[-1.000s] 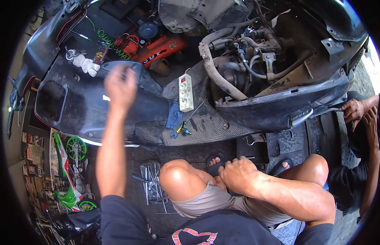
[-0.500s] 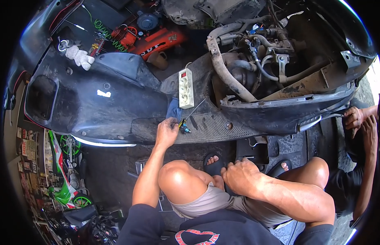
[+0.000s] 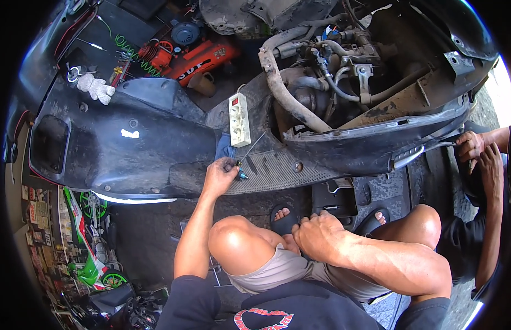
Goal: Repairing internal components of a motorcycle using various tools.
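My left hand is over the ribbed footboard of a scooter, its fingers pinched together at the near end of a thin-shafted tool that looks like a screwdriver. The fingers mostly cover its handle, and the metal shaft points away to the right. Right beside the fingertips lies a small blue part. My right hand is curled into a fist between my knees. Whatever it may hold is hidden from view.
A white power strip lies on the footboard beside a blue cloth. To the right is the scooter's exposed engine bay. Another person's hands work at the right edge. A red compressor stands behind the scooter.
The whole view has shifted slightly, moving the scooter left in the picture. My left fingers now cover the yellow portion of the tool's handle that showed before. My right fist stays put.
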Demonstrator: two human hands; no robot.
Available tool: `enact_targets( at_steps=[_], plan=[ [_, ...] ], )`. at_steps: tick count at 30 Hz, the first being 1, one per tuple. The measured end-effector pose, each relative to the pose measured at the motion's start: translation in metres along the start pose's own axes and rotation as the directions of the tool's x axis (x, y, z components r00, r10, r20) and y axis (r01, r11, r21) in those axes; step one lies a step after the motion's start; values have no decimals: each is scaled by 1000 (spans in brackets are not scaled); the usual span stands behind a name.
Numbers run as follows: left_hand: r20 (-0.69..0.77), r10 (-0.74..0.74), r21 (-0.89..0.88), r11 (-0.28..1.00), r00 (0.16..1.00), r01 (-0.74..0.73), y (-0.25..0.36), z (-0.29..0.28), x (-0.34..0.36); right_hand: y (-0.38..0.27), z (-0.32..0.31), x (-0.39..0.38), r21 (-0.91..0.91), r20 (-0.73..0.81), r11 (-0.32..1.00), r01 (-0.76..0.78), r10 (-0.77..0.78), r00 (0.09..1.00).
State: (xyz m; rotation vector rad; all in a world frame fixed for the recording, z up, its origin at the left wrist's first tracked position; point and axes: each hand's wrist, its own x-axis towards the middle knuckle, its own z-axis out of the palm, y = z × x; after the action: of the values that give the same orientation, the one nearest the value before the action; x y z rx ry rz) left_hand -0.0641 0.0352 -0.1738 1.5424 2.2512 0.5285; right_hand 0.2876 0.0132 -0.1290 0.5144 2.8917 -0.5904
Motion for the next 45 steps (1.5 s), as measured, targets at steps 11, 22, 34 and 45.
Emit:
enact_targets(
  at_steps=[11, 22, 34, 45],
  plan=[
    [26, -16, -17, 1000, 1000, 17, 0, 2, -2, -3, 1, 3, 46, 46, 999, -15, 13, 999],
    [12, 16, -49, 999, 1000, -16, -12, 7, -3, -5, 2, 3, 63, 62, 998, -32, 28, 998],
    [26, 101, -51, 994, 995, -99, 22, -13, 6, -4, 20, 5, 45, -73, 999, -14, 17, 997],
    [5, 42, 8, 999, 999, -42, 19, 23, 10, 15, -51, -4, 196, -119, 981, 1, 23, 993]
  ],
)
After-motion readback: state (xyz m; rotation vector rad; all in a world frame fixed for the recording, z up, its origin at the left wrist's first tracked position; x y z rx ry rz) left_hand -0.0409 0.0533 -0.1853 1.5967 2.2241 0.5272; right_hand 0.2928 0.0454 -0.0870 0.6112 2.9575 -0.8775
